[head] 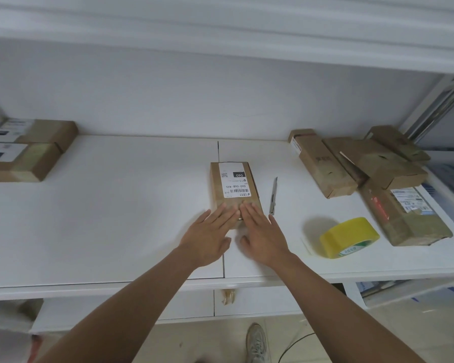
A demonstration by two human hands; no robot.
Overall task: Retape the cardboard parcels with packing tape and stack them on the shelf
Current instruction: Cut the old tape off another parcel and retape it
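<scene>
**Q.** Where does the labelled parcel (235, 191) lie, and what room surrounds it?

**A.** It lies flat at mid-depth on the white shelf board (116, 218), beside the board's centre seam. To its left the surface is bare as far as the two stacked parcels (24, 150) by the back wall. Just right of it lies a slim utility knife (273, 196), apart from the box; farther right and nearer the front edge stands the yellow tape roll (349, 237). Well right of it, a heap of parcels (364, 166) reaches the board's right edge (some overlapping).

**Q.** How are the hands posed?

**A.** Both arms reach forward. The left hand (207, 239) and right hand (264, 238) lie side by side, fingers straight and flat, pressing the parcel's near end; the thumbs spread toward each other in front of the box. Neither grips anything.
</scene>
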